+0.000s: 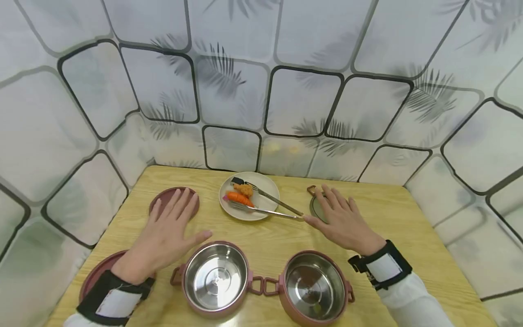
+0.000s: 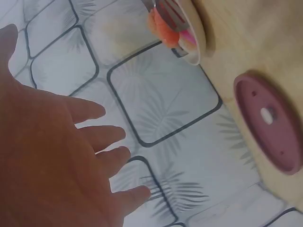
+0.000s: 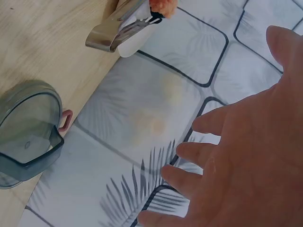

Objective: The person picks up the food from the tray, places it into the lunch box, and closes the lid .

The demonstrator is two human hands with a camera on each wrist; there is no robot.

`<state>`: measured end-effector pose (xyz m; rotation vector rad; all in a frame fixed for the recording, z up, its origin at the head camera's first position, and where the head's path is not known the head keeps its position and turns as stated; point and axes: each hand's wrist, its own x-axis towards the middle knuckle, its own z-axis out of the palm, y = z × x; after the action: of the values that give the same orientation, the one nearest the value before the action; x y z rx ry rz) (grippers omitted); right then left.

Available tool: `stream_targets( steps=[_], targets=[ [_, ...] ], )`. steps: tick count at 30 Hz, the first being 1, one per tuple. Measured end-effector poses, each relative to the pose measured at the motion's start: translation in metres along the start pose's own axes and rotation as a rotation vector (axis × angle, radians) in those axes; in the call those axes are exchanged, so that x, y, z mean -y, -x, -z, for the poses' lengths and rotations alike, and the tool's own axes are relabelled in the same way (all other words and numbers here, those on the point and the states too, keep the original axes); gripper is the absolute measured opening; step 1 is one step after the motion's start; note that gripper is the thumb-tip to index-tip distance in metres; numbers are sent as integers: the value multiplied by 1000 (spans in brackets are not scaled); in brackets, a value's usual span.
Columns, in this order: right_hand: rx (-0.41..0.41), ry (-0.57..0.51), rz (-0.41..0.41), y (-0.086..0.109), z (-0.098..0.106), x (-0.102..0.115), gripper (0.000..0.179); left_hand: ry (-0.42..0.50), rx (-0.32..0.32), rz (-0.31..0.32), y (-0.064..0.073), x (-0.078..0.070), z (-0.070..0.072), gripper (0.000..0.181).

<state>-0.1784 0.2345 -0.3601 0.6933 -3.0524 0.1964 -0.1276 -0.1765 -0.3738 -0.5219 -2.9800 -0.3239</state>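
My left hand (image 1: 165, 234) is held with its fingers spread and straight, over a dark pink lid (image 1: 168, 196); the left wrist view shows nothing in its grasp. My right hand (image 1: 343, 222) is likewise spread, in front of a greenish see-through dish (image 3: 31, 127) with a pink handle, which it partly covers in the head view. Metal tongs (image 1: 282, 206) lie across a white plate (image 1: 267, 181), their bent end beside my right thumb. On that plate are an orange carrot-like piece (image 1: 240, 198), a fried-looking piece (image 1: 244, 190) and a dark piece (image 1: 237, 181).
Two pink pots (image 1: 216, 279) (image 1: 313, 288) with steel insides stand side by side at the front, their handles nearly meeting. Another dark pink round thing (image 1: 98, 272) lies at the left, partly under my left forearm. Patterned walls (image 1: 302, 100) enclose the wooden table (image 1: 392, 213).
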Motion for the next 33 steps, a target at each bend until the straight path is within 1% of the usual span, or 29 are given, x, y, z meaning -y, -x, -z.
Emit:
stream_targets(
  steps=[3,5,11,13,15,17,18,21,23,25,28,31,33],
  targets=[
    [16,15,26,-10,-2,4,80,89,24,13,9,1,-12,92],
    [33,8,41,-17,-4,5,81,172,33,15,16,1,-21,96],
    [148,-60,79,-37,-14,9,82,507,89,11,43,-3,-50,104],
    [191,-76,92,-45,-17,12,79,592,99,4,52,-5,-59,110],
    [237,-73,102,-54,-21,15,77,641,95,-10,58,-7,-67,117],
    [284,-69,104,-63,-24,18,76,666,80,-37,62,-8,-73,125],
    [307,-63,100,-67,-26,19,76,664,69,-56,63,-8,-76,128],
    [358,-59,99,-80,-34,19,78,618,39,-113,64,-9,-80,136],
    [376,-76,105,-90,-42,18,78,576,20,-131,64,-10,-82,137],
    [377,-119,120,-99,-51,17,75,541,3,-131,65,-10,-82,138],
    [357,-193,132,-110,-64,15,64,524,-18,-105,65,-11,-81,137],
    [335,-235,146,-115,-72,15,57,529,-7,-69,66,-12,-79,136],
    [323,-241,172,-116,-75,14,56,529,4,-53,66,-12,-79,136]
  ],
)
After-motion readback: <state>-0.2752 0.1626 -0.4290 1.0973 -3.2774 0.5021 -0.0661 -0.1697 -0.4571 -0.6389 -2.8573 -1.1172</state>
